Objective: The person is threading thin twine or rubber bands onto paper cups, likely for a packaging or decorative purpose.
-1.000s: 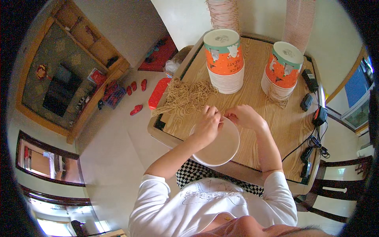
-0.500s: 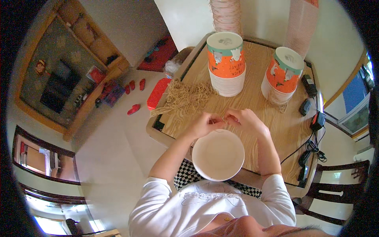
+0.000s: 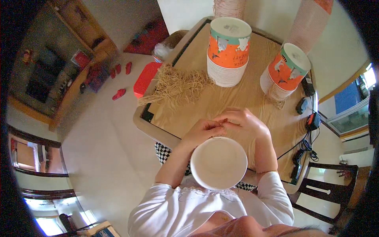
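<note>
A round white paper bucket, its open mouth facing up, is close against my body at the near table edge. At its far rim my left hand and my right hand meet, the fingertips pinched together. Whatever is between the fingers is too small or hidden to make out. Beyond my left hand lies a loose pile of brown paper-twine strands on the wooden table.
Upside-down stacks of orange-and-green paper buckets stand at the far middle and far right, twine hanging at the right one. Black adapters and cables line the right edge. A red box is at the left; a dark chair stands right.
My hands have drawn closer together, the right fingers now meeting over the left ones. The white bucket sits slightly nearer my body. The view has shifted a little.
</note>
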The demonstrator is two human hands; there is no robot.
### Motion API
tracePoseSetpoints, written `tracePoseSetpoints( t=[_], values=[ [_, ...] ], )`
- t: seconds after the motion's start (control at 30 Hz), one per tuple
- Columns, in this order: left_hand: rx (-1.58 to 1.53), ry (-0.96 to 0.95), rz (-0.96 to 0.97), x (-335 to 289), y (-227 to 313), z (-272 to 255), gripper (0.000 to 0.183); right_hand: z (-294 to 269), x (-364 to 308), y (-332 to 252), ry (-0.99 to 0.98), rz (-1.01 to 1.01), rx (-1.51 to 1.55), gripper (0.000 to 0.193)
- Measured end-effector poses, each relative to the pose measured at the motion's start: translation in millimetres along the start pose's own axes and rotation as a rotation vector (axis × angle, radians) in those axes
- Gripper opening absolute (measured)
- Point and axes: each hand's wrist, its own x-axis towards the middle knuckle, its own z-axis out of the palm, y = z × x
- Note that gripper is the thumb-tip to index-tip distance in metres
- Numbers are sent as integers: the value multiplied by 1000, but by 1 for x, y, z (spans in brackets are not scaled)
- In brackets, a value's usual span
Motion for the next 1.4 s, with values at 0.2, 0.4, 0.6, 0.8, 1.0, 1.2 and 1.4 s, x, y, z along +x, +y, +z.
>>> tracePoseSetpoints(
  t=[0.2,0.4,0.6,0.8,1.0,1.2,1.4],
  values=[
    [-38,50,10,-2,-13,-2,20,0,0,-2,-3,104,6,15],
    [-21,90,22,-5,-22,2,19,2,-1,1,-23,65,3,12],
    [88,179,141,-7,-25,12,19,-1,-8,3,-47,106,-89,9],
    [96,174,73,-13,-34,15,16,-1,-4,-8,-177,238,-281,12],
    [-64,181,41,-14,-31,16,16,-7,-4,-2,-17,125,46,17],
    [1,185,118,-13,-28,24,16,-8,-9,-3,-77,199,125,22],
    [21,192,109,-15,-30,24,19,-5,-15,7,-92,130,97,16]
  ],
)
